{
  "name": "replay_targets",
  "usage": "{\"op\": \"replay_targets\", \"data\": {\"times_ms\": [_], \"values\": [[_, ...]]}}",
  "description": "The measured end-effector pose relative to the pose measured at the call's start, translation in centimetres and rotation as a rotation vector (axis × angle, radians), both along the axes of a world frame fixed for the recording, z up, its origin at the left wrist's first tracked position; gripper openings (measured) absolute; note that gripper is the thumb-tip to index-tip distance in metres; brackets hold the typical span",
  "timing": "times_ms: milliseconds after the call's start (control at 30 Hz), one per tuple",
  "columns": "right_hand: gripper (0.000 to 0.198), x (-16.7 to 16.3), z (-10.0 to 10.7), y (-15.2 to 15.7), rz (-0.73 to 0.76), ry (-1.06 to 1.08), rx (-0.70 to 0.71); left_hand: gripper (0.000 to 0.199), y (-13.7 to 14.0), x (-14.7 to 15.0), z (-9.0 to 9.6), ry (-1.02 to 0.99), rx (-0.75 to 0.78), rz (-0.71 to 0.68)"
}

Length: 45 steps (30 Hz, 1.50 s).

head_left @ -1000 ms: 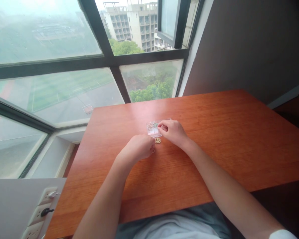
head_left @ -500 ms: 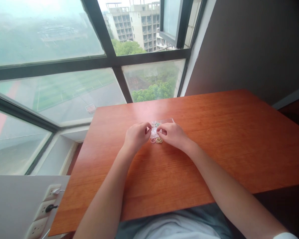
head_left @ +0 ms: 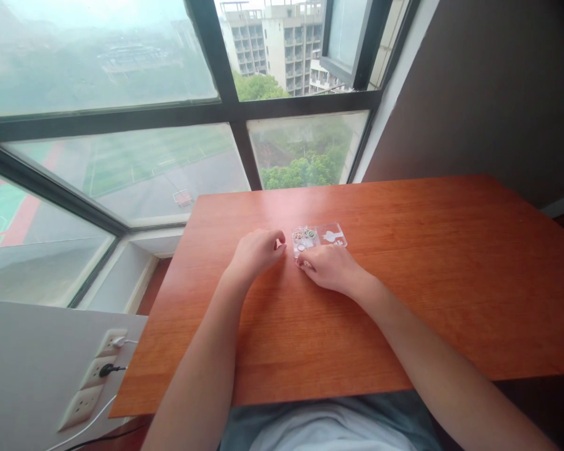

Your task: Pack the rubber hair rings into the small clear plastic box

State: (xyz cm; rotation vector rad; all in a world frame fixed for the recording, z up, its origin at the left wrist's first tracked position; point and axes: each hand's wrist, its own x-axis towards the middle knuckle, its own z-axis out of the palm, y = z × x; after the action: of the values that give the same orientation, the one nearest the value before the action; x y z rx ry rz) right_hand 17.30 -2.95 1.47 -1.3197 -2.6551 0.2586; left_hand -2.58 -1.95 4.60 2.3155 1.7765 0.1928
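Left grip [head_left: 257, 252] parted, right grip [head_left: 331, 265] unclear, over a wooden table [head_left: 451, 282] beside windows [head_left: 310, 150].

A pale, whitish top [head_left: 331, 432] lies in loose, soft folds over the lap, with plain grey-blue clothing [head_left: 251, 425] showing at both sides. The forearms [head_left: 200, 351] and hands [head_left: 258, 254] are bare, slim and smooth-looking.

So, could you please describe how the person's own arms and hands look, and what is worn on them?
The left hand and right hand are bare, without gloves. No watch or bracelet shows at either wrist, and both forearms are uncovered, with no sleeve in view. Whether the nails carry any polish is too small to tell.
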Motion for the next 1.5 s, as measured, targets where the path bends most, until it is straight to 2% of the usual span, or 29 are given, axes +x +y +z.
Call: {"op": "replay_targets", "data": {"times_ms": [200, 367, 467, 600, 700, 833, 1033, 1267, 1500], "values": [[0.024, 0.2, 0.6, -0.1, 0.036, -0.038, -0.039, 0.021, -0.2, 0.0, 0.1, 0.013, -0.065, -0.030], [0.020, 0.8, 0.6, 0.2, 0.028, 0.114, -0.089, 0.018, -0.3, -0.2, -0.2, 0.025, -0.091, -0.086], [0.017, 0.9, 0.3, 0.6, -0.020, 0.249, -0.071, 0.018, -0.4, -0.1, -0.1, 0.038, -0.110, -0.100], [0.020, 0.7, -0.2, 1.0, -0.164, 0.374, 0.007, 0.020, -0.8, 0.4, 0.2, 0.052, -0.137, -0.125], [0.021, 0.5, -0.7, 1.3, -0.216, 0.333, 0.039, 0.023, -1.2, 0.9, 0.5, 0.052, -0.164, -0.160], [0.020, 0.5, -0.8, 1.5, -0.234, 0.274, 0.013, 0.023, -1.6, 1.3, 0.8, 0.040, -0.170, -0.237], [0.019, 0.9, -0.3, 1.6, -0.270, 0.324, -0.005, 0.019, -1.8, 2.2, 0.9, 0.038, -0.044, -0.351], [0.018, 1.1, -0.5, 1.7, -0.260, 0.352, 0.011, 0.019, -1.8, 3.5, 0.3, 0.196, -0.028, -0.365], [0.019, 1.1, -0.3, 1.7, -0.244, 0.350, 0.003, 0.020, -1.9, 4.0, 0.0, 0.222, -0.039, -0.393]]}}
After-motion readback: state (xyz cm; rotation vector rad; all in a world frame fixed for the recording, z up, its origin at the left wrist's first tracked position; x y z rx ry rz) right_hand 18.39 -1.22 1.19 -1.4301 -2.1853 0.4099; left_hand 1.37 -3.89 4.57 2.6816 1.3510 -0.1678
